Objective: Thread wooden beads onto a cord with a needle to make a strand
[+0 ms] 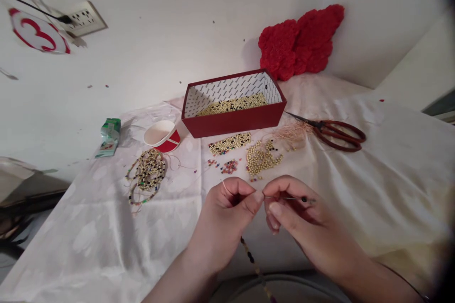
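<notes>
My left hand [225, 225] is closed in a pinch, thumb against forefinger, on a thin thread. Fingertip to fingertip with it, my right hand [302, 225] is curled shut around the same fine line. A small dark bead [304, 200] shows on that line in front of my right palm. Below my left hand hangs a bead strand [250, 258] of black, tan and purple beads, its lower end out of view. Just beyond my fingers lie a pile of cream beads [261, 158], a few pink beads [230, 166] and a flat patch of cream and black beads [230, 144].
Behind stands a dark red box [234, 124] with cream and black beads inside. Scissors [337, 135] lie right, beside pale threads [293, 131]. A paper cup [165, 137], coiled bead strands [147, 175] and a green packet [111, 135] are left. Red fluffy fabric [300, 40] leans on the wall.
</notes>
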Available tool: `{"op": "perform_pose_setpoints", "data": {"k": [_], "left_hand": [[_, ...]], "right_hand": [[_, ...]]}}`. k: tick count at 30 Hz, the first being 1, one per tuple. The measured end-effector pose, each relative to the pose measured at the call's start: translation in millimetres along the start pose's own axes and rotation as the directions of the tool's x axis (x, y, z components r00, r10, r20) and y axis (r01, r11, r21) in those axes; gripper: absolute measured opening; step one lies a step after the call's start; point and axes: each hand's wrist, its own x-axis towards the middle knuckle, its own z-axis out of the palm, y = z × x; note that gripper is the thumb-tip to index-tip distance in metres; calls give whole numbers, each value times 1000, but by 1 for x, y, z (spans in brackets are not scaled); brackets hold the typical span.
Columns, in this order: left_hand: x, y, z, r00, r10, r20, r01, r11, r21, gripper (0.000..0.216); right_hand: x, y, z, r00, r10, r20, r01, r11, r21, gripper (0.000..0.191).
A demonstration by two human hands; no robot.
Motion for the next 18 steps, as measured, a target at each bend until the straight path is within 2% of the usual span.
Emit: {"op": "perform_pose_setpoints", "data": {"k": [3,6,10,14,18], "left_hand": [[4,0,-2,1000,-13,-10,14,998,54,30],[12,-2,-3,999,-40,19,38,996,75,30],[26,-3,-7,989,-124,83,128,991,-42,37],[44,-2,-12,939,-284,191,322,924,-205,44],[62,0,-15,875,-390,287,461,852,-249,49]], "right_hand": [[3,0,-6,998,-48,-34,45,995,-91,17],[7,0,-14,994,-103,-29,90,950,-299,27],[13,2,-25,988,-156,-15,136,899,-417,29],[20,7,-30,979,-200,31,191,862,-469,25],[34,10,-29,944,-257,206,326,813,-483,19]]}}
